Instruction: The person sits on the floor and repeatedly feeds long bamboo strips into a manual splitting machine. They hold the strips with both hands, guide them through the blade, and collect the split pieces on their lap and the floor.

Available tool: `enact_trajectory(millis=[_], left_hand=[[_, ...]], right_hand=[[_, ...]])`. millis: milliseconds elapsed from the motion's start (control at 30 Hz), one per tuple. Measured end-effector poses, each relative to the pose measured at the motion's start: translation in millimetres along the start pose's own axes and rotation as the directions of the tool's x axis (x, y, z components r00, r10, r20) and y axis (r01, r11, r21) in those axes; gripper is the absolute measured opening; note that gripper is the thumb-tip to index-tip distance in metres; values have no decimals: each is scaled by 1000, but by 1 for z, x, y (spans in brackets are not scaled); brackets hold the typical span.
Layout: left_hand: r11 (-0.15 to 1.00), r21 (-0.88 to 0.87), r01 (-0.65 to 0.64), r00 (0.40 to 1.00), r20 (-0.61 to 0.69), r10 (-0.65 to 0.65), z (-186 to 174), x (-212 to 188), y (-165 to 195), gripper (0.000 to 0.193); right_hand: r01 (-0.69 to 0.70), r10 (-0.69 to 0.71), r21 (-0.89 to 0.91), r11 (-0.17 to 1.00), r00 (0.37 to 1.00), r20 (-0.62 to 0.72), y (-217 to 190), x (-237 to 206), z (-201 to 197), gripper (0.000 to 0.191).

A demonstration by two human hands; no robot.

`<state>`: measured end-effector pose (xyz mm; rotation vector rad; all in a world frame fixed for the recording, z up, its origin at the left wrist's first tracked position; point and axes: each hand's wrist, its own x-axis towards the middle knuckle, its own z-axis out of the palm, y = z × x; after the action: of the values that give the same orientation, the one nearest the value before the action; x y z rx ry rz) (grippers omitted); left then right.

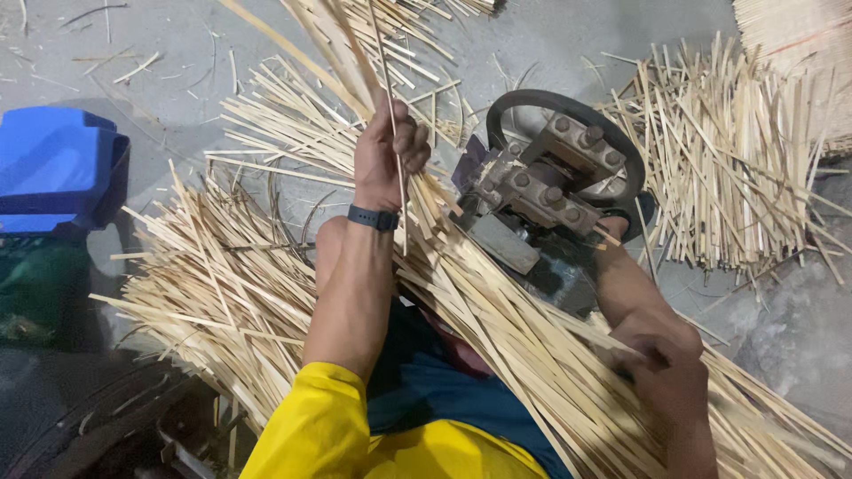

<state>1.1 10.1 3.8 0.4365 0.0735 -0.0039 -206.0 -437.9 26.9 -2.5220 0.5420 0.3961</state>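
A: We see the bundle of bamboo strips (497,328) first — long, flat, pale yellow slivers, lying slantwise across our lap, just in front of the metal machine (550,177).

B: And our left hand (390,151)?

A: Its grip is closed around a sheaf of those strips, just left of the machine, lifting their upper ends so they fan out past the top edge. A dark wristband (373,217) sits on that wrist, above a yellow sleeve (319,426).

B: Our right hand (666,364) lies in front of the machine and to its right, pressed on the lower end of the bundle. The fingers curl down into the strips, but they are blurred — we cannot tell how tightly they close.

A: What is hard to make out?

B: The machine's base is buried under strips; we see only its dark round wheel and a grey block with bolts. The strips are far too many to count.

A: What we can count: two hands, one machine, one blue plastic box (58,168) well to the machine's left, and two loose heaps on the floor — one heap (222,284) to its left, another heap (737,168) to its right.
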Motion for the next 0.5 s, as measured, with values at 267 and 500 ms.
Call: enact_trajectory(millis=[267, 500], left_hand=[[963, -202, 180, 961, 243, -129, 3, -8, 8, 40], [945, -248, 214, 948, 287, -140, 7, -11, 11, 40]], right_hand=[[60, -65, -111, 992, 997, -46, 61, 15, -17, 34], [562, -667, -623, 544, 740, 86, 156, 30, -97, 37]])
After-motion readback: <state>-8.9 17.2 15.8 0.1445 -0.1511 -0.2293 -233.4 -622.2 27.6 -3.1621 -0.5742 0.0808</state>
